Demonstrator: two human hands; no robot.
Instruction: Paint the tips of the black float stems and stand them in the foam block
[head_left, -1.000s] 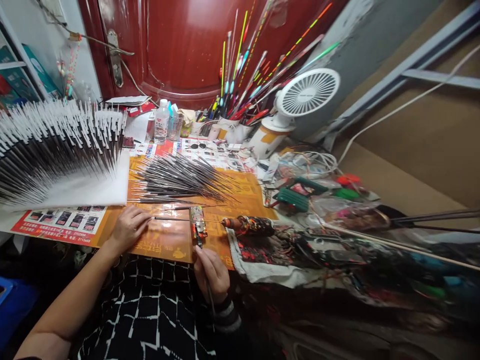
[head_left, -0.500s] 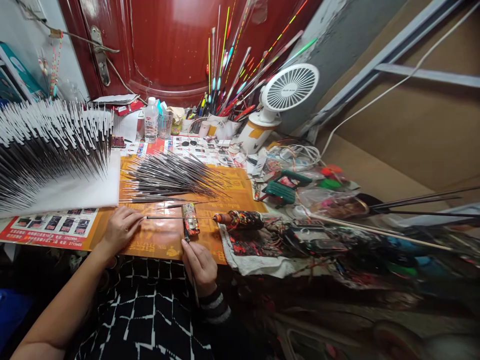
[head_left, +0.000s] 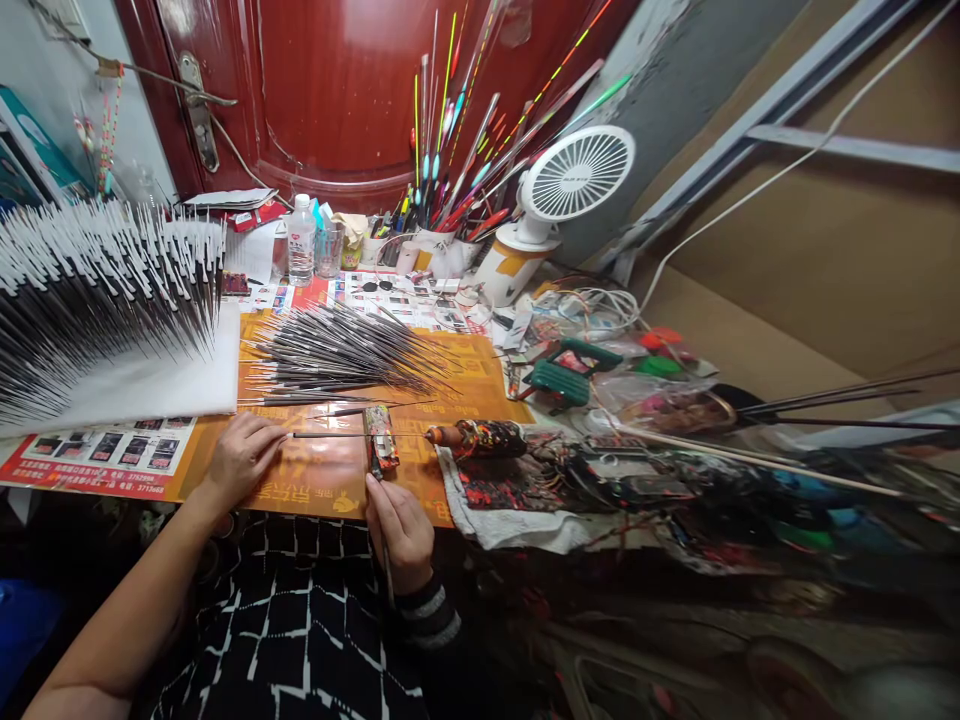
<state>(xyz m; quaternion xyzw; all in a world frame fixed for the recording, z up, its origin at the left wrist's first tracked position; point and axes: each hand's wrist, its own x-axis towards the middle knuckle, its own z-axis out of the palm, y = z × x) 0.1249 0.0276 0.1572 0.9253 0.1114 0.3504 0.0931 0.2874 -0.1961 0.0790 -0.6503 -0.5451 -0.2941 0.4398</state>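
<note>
In the head view my left hand is closed at the left end of a slender dark fishing float, which lies level above the orange-covered table. The float's thin stem runs right, across a paint-spattered block, to the brown tip of a paint-crusted motor tool. My right hand is below the block, fingers pinched on a thin stick with a dark end; its tip is too small to make out. The stick's lower part trails under the palm.
A pile of dark floats lies behind my hands. Many white-tipped floats stand in a white foam slab at left. At the back are a water bottle and a white fan. A stained cloth and clutter lie right.
Both hands keep almost the same places. The dark end of the stick in my right hand has shifted very slightly up and to the right.
</note>
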